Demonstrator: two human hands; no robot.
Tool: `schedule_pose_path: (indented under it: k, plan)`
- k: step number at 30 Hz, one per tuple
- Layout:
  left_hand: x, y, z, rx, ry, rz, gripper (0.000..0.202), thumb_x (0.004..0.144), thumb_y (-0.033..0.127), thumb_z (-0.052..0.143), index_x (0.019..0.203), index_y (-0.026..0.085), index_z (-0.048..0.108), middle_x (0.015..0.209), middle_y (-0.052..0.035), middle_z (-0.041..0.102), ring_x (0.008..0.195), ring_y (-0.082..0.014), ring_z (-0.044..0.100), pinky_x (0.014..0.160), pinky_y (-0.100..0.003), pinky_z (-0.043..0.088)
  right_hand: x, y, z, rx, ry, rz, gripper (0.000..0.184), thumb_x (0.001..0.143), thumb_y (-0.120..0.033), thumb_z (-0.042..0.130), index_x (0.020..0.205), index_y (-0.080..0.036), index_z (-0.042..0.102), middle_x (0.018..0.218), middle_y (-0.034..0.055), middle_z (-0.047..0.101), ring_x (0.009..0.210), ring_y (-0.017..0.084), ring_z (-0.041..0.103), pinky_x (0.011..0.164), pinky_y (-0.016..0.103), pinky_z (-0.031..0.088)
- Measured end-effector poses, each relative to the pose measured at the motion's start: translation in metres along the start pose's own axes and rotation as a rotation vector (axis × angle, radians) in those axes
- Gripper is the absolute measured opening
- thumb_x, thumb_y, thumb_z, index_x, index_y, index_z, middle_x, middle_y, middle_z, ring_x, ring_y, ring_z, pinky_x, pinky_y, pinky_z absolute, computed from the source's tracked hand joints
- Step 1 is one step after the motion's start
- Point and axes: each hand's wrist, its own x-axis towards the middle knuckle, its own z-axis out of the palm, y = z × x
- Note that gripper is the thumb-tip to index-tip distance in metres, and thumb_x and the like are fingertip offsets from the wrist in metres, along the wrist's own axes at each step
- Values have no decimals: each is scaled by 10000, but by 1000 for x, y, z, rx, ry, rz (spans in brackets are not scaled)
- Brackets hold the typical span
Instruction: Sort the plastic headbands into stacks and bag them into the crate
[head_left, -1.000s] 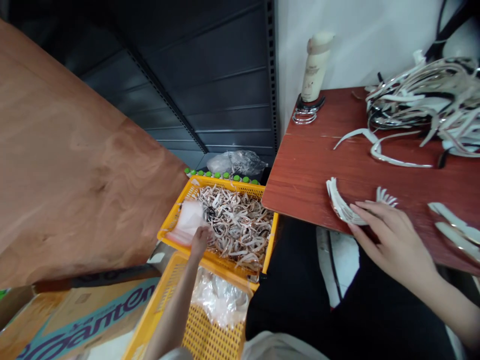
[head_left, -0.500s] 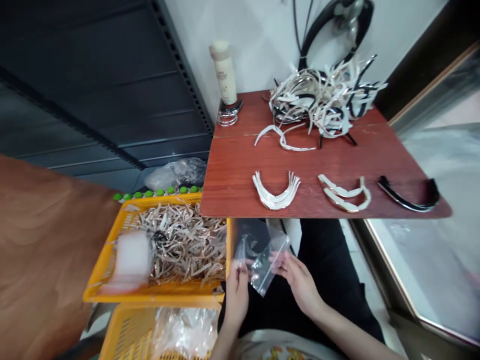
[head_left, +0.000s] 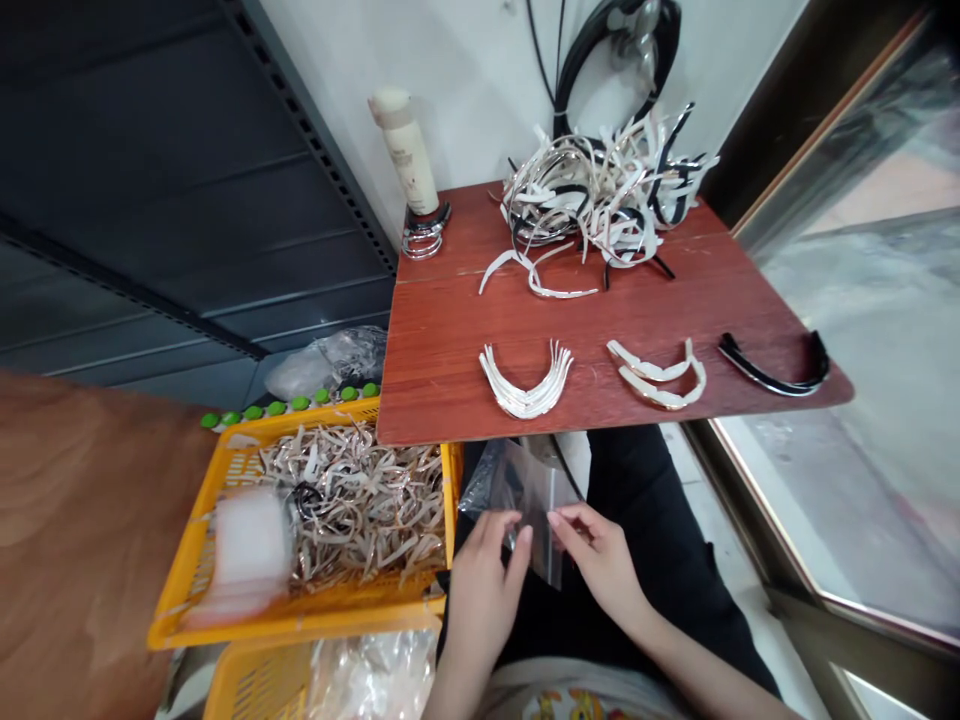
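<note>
Over my lap, below the table edge, a clear zip bag (head_left: 541, 500) is held between both hands. My left hand (head_left: 487, 570) is closed on its left side, thumb and fingers around the film. At the bag's right side my right hand (head_left: 596, 555) pinches the zip strip with thumb and forefinger. On the red-brown table (head_left: 442, 360) above lie a nested stack of white curved strips (head_left: 527, 388), a pair of white and gold curved strips (head_left: 664, 378) and black curved strips (head_left: 780, 372).
A tangled pile of white, silver and black strips (head_left: 600, 195) covers the table's back. A cream bottle (head_left: 409, 155) stands at its back left. To the left, a yellow basket (head_left: 360, 615) holds many loose strips and a stack of bags (head_left: 251, 540); a second yellow basket (head_left: 255, 680) sits below.
My left hand has moved up and right onto the bag, closer to my right hand. The bag has turned more upright. The whole view has shifted slightly.
</note>
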Motion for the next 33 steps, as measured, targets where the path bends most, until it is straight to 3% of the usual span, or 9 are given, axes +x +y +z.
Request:
schedule_pose_path:
  k: [3,7,11,16,22,27,33]
  plan:
    - [5,12,13,-209,-57,72,319,998,375,421,1205,245,626,1121,-58,700,999,-174,674,881,-278,514,-3,-7,5,-92,-50,-112,231,894,-403,631,813,-189,667,771,31,664,695,164,624,643,263,501]
    - [12,13,20,-323,-40,43,341,1016,365,399,1124,240,696,1038,-51,724,924,-166,679,850,-266,515,-1,-17,4,-104,-163,-146,85,874,-285,639,888,-202,620,839,16,639,757,152,626,679,249,523]
    - [17,7,17,-407,-80,42,346,1007,396,428,1121,243,717,1059,-54,726,920,-168,677,835,-261,522,6,-22,-2,-69,-275,-102,72,873,-240,621,932,-207,596,886,10,631,764,136,624,662,227,522]
    - [25,9,19,-519,-135,18,347,988,422,464,1138,236,715,1106,-57,712,939,-174,678,789,-242,547,14,-31,-10,-75,-266,-55,72,882,-255,608,843,-197,592,794,-11,609,667,116,594,608,214,495]
    - [48,24,22,-531,-182,11,360,989,421,448,1085,220,731,993,-54,727,858,-169,675,767,-235,546,28,-46,-27,-119,-316,-4,95,894,-288,611,924,-199,626,899,24,638,755,150,617,658,234,514]
    - [65,30,27,-537,-245,-19,352,988,412,447,1096,222,723,1022,-67,722,866,-169,674,728,-224,541,45,-38,-38,-141,-302,7,149,928,-327,593,878,-199,651,881,22,622,722,130,597,645,217,496]
    - [77,28,30,-522,-276,-26,356,1011,320,373,1104,255,710,1046,-42,725,911,-161,679,814,-245,520,57,-32,-43,-127,-285,62,142,908,-327,627,838,-208,658,805,3,619,666,121,586,609,202,487]
